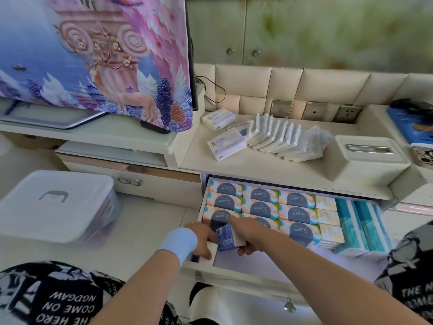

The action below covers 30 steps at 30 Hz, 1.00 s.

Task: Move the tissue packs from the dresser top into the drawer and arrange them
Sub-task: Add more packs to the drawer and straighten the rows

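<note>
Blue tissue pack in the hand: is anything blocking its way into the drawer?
Nothing visible does. The right hand holds the blue pack inside the drawer, over its front-left corner; the left hand touches a white pack beside it.

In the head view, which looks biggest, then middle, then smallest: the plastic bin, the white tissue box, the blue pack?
1. plastic bin
2. white tissue box
3. blue pack, small even though close to the camera

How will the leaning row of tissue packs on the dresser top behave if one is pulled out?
Probably light and squashy: the leaning row of tissue packs looks like film-wrapped paper. Glossy wrap, so likely slippery. Packs lean on each other; pulling one would likely topple its neighbours.
</note>
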Tool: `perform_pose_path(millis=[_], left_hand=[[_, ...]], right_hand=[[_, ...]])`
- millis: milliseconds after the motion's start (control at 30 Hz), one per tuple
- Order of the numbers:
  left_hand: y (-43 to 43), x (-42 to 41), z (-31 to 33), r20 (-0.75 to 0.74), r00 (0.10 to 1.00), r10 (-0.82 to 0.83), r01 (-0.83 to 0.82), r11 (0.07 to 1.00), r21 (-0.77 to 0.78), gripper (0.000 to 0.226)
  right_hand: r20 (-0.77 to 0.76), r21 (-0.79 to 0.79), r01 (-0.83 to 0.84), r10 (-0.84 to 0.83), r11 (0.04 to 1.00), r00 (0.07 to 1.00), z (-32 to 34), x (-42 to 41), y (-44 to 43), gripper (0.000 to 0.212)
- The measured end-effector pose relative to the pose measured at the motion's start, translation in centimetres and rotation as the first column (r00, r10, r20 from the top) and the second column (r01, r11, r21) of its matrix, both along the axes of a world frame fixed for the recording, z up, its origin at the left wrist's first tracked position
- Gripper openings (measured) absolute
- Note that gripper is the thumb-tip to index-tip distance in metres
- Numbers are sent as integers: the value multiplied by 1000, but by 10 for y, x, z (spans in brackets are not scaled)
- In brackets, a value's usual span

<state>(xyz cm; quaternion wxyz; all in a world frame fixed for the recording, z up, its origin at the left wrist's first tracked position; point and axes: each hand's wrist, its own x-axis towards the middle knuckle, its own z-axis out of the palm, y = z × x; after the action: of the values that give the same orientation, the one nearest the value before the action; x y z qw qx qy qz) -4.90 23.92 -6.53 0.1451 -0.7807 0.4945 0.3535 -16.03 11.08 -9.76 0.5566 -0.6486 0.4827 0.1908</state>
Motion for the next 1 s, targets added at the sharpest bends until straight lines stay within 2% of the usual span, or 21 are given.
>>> perform_pose_path(millis=[167,300,400,500,567,667,733,800,900,1000], left_hand=[[3,6,2,-15,999,31,-32,997,-66,44],[4,9,0,-49,995,87,-93,987,-131,30],[6,11,-2,-19,992,122,-123,980,-158,26],[8,15,-3,5,981,192,-187,962,-199,20],[10,16,-5,-23,969,245,-244,946,-213,21],[11,15,-5,-36,969,244,-246,953,-174,24],[10,15,-6,-46,971,234,-238,960,-147,27],[7,13,-8,-67,965,254,-261,954,-148,28],[4,10,-9,-41,940,339,-341,927,-154,31],[2,10,-8,54,942,333,-322,936,-143,26]], right_hand=[[45,-70,44,-40,997,998,6,8,16,60],[154,67,47,-57,997,986,-2,9,23,46],[87,17,-52,50,999,995,-7,11,22,27],[6,-52,-146,147,988,989,-11,12,20,24],[6,-53,-145,145,988,989,-14,13,22,24],[20,-50,2,-1,999,1000,-19,18,27,20],[36,15,171,-172,985,984,-20,22,27,16],[33,60,246,-248,967,968,-18,22,28,13],[16,8,115,-115,993,993,-14,17,32,26],[-10,-65,-14,13,998,1000,-16,16,40,34]])
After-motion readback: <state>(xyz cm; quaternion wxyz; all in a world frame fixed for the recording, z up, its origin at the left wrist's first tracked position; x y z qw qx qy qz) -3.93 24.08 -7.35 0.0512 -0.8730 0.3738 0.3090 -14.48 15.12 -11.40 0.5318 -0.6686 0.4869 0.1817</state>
